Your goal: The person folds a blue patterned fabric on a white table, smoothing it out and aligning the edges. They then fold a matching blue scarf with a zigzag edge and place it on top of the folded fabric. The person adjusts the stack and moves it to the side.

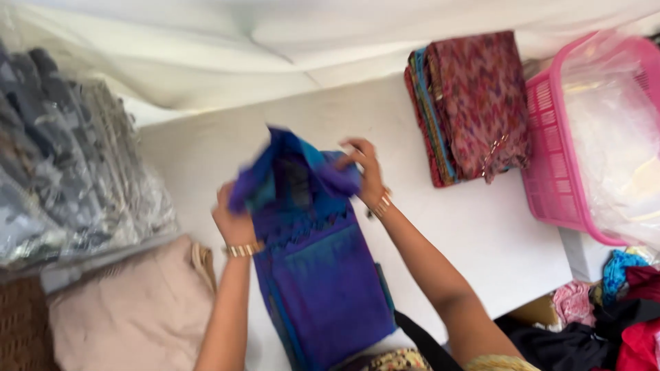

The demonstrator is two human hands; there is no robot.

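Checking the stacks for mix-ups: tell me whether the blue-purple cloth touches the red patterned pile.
Apart. The head view shows bare white table between the blue-purple cloth, held by both hands, and the red patterned pile.

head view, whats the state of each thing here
blue cloth: half folded on the table, top end lifted by both hands
left hand: grip shut on the cloth's left corner
right hand: grip shut on the cloth's right corner
red pile: folded, stacked on the table
pink basket: open, lined with clear plastic
grey cloths: stacked, wrapped in clear plastic
beige cloth: lying flat
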